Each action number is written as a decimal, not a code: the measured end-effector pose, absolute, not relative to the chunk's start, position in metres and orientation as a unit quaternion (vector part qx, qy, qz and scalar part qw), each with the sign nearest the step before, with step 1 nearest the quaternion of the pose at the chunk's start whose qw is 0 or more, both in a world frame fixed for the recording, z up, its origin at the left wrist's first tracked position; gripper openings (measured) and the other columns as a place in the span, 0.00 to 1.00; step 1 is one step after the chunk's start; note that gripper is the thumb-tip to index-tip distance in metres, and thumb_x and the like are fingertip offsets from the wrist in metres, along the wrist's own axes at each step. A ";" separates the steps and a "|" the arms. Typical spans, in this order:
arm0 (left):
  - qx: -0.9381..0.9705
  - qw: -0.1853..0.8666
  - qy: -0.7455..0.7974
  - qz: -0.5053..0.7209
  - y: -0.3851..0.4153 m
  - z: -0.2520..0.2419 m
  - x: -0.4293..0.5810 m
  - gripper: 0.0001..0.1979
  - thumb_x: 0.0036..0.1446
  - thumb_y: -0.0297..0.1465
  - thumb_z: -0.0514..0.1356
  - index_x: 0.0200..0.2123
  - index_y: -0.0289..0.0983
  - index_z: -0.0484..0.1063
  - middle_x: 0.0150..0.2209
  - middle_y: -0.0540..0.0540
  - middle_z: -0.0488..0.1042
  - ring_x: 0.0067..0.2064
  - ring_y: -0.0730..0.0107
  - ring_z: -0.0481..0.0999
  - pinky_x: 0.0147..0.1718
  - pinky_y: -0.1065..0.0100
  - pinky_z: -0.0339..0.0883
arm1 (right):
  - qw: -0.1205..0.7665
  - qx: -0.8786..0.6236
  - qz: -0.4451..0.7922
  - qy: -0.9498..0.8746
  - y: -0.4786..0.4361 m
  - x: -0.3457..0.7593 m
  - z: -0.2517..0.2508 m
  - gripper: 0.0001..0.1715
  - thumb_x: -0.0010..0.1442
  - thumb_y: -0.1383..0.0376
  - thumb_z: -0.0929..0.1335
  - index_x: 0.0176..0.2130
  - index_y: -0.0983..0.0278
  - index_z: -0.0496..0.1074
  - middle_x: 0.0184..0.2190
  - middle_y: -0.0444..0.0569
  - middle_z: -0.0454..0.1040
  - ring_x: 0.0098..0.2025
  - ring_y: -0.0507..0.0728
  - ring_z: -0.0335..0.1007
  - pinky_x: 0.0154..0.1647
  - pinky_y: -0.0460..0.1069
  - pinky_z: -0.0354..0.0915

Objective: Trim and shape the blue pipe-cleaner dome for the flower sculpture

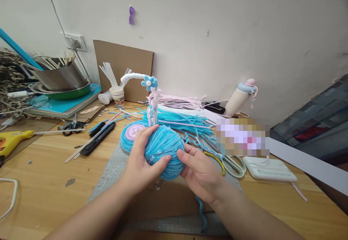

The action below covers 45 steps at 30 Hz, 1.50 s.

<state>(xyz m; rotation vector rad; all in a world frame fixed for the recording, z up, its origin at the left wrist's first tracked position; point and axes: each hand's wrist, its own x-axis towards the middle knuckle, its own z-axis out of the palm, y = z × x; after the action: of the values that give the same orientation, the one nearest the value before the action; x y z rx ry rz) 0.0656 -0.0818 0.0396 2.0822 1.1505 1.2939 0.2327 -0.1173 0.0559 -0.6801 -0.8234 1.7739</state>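
Both hands hold a rounded blue pipe-cleaner craft piece (pixel 164 142) above the cutting mat (pixel 108 176). My left hand (pixel 141 156) wraps over its near left side, thumb pressed on the front. On the right side, my right hand (pixel 199 167) grips the edge between thumb and curled fingers. A pink disc (pixel 135 132) sits on a blue rounded part at the left. From behind rises a white and pink wrapped stem (pixel 153 106) that bends left at the top and carries a blue flower (pixel 149 83) with a white centre.
Blue pipe cleaners (pixel 176 120) and pink ones (pixel 182 101) lie behind. Scissors (pixel 235 165) and a white power bank (pixel 269 168) are at right, below a bottle (pixel 240 96). A black cutter (pixel 98 138), black-handled scissors (pixel 73 125) and a yellow glue gun (pixel 16 142) lie left.
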 end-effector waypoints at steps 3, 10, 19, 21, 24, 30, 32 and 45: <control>0.744 0.198 0.422 0.479 -0.082 0.039 0.067 0.27 0.54 0.36 0.61 0.57 0.43 0.59 0.55 0.43 0.63 0.58 0.55 0.62 0.58 0.52 0.54 | 0.517 -0.311 0.704 -0.375 -0.118 0.231 0.054 0.15 0.54 0.64 0.73 0.44 0.61 0.77 0.40 0.48 0.79 0.40 0.55 0.72 0.47 0.52 0.65; 0.727 0.222 0.452 0.467 -0.083 0.035 0.068 0.21 0.59 0.35 0.56 0.56 0.43 0.60 0.53 0.44 0.66 0.54 0.59 0.66 0.55 0.56 0.58 | 0.512 -0.338 0.668 -0.422 -0.116 0.231 0.045 0.14 0.54 0.65 0.72 0.43 0.62 0.77 0.36 0.47 0.79 0.37 0.54 0.71 0.42 0.51 0.65; 0.708 0.269 0.454 0.469 -0.086 0.032 0.074 0.21 0.59 0.38 0.55 0.55 0.42 0.61 0.52 0.43 0.67 0.53 0.57 0.67 0.54 0.54 0.59 | 0.526 -0.357 0.661 -0.399 -0.116 0.230 0.042 0.11 0.51 0.61 0.74 0.35 0.63 0.78 0.31 0.46 0.78 0.33 0.54 0.70 0.37 0.50 0.65; 0.702 0.272 0.459 0.472 -0.085 0.032 0.074 0.21 0.59 0.38 0.56 0.55 0.43 0.61 0.53 0.43 0.66 0.54 0.56 0.66 0.54 0.53 0.58 | 0.523 -0.360 0.663 -0.397 -0.116 0.230 0.044 0.12 0.50 0.61 0.74 0.36 0.63 0.78 0.32 0.46 0.78 0.33 0.54 0.70 0.38 0.50 0.66; 0.706 0.263 0.457 0.474 -0.084 0.031 0.073 0.22 0.59 0.37 0.56 0.56 0.43 0.61 0.53 0.43 0.66 0.54 0.57 0.66 0.55 0.53 0.58 | 0.519 -0.368 0.660 -0.400 -0.117 0.231 0.046 0.13 0.51 0.61 0.74 0.37 0.63 0.78 0.33 0.46 0.78 0.33 0.53 0.70 0.40 0.51 0.66; 0.721 0.250 0.443 0.470 -0.087 0.029 0.074 0.22 0.59 0.36 0.56 0.57 0.43 0.59 0.54 0.43 0.66 0.55 0.56 0.65 0.55 0.53 0.57 | 0.535 -0.383 0.652 -0.377 -0.116 0.229 0.042 0.12 0.49 0.60 0.75 0.34 0.64 0.78 0.30 0.46 0.78 0.31 0.53 0.70 0.38 0.51 0.65; 0.725 0.241 0.441 0.471 -0.089 0.027 0.075 0.23 0.59 0.35 0.56 0.57 0.43 0.58 0.54 0.43 0.65 0.57 0.56 0.64 0.56 0.52 0.56 | 0.551 -0.386 0.646 -0.362 -0.116 0.227 0.039 0.11 0.48 0.60 0.75 0.32 0.65 0.78 0.29 0.46 0.77 0.31 0.54 0.69 0.37 0.51 0.65; 0.725 0.208 0.451 0.478 -0.085 0.030 0.071 0.22 0.58 0.35 0.57 0.56 0.43 0.60 0.54 0.43 0.66 0.56 0.56 0.64 0.56 0.52 0.57 | 0.510 -0.341 0.724 -0.316 -0.114 0.234 0.052 0.12 0.56 0.57 0.71 0.36 0.63 0.78 0.32 0.48 0.79 0.30 0.52 0.71 0.33 0.48 0.66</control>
<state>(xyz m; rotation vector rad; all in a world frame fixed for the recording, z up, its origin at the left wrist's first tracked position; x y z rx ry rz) 0.0709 -0.0855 0.0301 2.0171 1.2549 1.3311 0.2343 -0.1143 0.0519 -0.8205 -0.7605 1.7438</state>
